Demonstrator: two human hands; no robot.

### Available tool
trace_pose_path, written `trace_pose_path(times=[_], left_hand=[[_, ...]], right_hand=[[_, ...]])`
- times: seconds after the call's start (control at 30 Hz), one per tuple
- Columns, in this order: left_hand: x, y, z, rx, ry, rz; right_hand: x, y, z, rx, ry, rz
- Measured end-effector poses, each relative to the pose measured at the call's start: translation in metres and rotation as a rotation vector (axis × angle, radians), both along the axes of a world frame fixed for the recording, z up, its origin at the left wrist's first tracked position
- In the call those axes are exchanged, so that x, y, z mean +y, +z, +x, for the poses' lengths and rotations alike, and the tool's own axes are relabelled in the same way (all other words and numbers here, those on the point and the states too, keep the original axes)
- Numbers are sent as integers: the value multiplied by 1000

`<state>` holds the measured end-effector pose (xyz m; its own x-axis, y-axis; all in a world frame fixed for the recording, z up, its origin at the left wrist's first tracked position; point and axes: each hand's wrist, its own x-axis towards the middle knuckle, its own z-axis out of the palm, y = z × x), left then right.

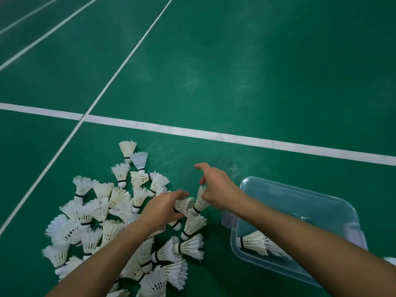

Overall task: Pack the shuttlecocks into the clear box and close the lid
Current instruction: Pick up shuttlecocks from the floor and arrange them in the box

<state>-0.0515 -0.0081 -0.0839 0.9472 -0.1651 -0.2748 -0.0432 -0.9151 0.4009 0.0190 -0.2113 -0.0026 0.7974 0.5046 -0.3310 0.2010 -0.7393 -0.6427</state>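
A heap of several white feather shuttlecocks lies on the green court floor at lower left. My left hand is closed around one shuttlecock at the heap's right edge. My right hand pinches the feathers of another shuttlecock just beside it, with the index finger stretched out. The clear box stands open at lower right, and one or two shuttlecocks lie inside near its left wall. My right forearm crosses over the box's near corner. No lid is in view.
White court lines cross the green floor beyond the heap and the box. A small white object peeks in at the right edge behind the box.
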Motion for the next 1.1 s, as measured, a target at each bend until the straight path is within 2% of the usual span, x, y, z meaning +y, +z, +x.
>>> trace_pose_path(times=[0.13, 0.27, 0.4, 0.57, 0.67, 0.87, 1.1], left_hand=[[-4, 10, -3, -17, 113, -107], [-18, 48, -11, -115, 174, -244], [-35, 92, -20, -197, 187, -348], [-62, 126, -25, -225, 194, -511], [-75, 133, -25, -249, 186, -557], [-92, 136, -23, -226, 139, -584], [-99, 141, -25, -191, 92, -530]], right_hand=[[-33, 40, -5, -6, -104, 177], [-92, 81, -28, -28, -306, 424], [-156, 97, -64, -42, -518, 531], [-210, 57, -80, 12, -685, 493], [-211, 17, -73, 33, -674, 393], [-183, -41, -57, 47, -603, 241], [-169, -65, -58, 60, -787, 249]])
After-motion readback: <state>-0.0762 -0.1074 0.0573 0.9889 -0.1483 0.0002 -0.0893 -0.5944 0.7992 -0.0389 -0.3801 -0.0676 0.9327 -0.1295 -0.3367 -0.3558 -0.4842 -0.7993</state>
